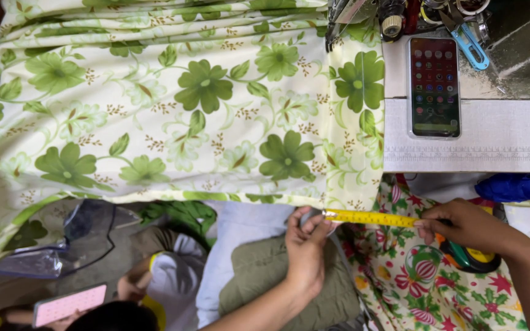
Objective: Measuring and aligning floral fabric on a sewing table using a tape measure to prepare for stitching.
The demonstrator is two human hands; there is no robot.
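Big cream fabric with green flowers (173, 104) covers most of the table and hangs over the near edge; it looks light, soft and floppy, likely to slide and bunch, so I'd grip it at the hem or a corner, not mid-panel. A second red-and-green patterned cloth (418, 276) lies lower right under my hands.

My left hand (307, 245) is closed in a pinch on the free end of the yellow tape measure (369, 217), right at the green fabric's lower corner. My right hand (467, 225) has fingers curled, pressing the blade further along, with the green tape case (473, 257) just beneath it; can't tell if the palm grips the case.

The blade runs taut between both hands, just below the fabric edge. I judge it thin, springy metal with a slick edge, best held at the tip and the case.

Phone (434, 86) lies on the white machine table (510, 135), blue scissors (470, 46) above it. Another person sits lower left holding a pink phone (69, 303).
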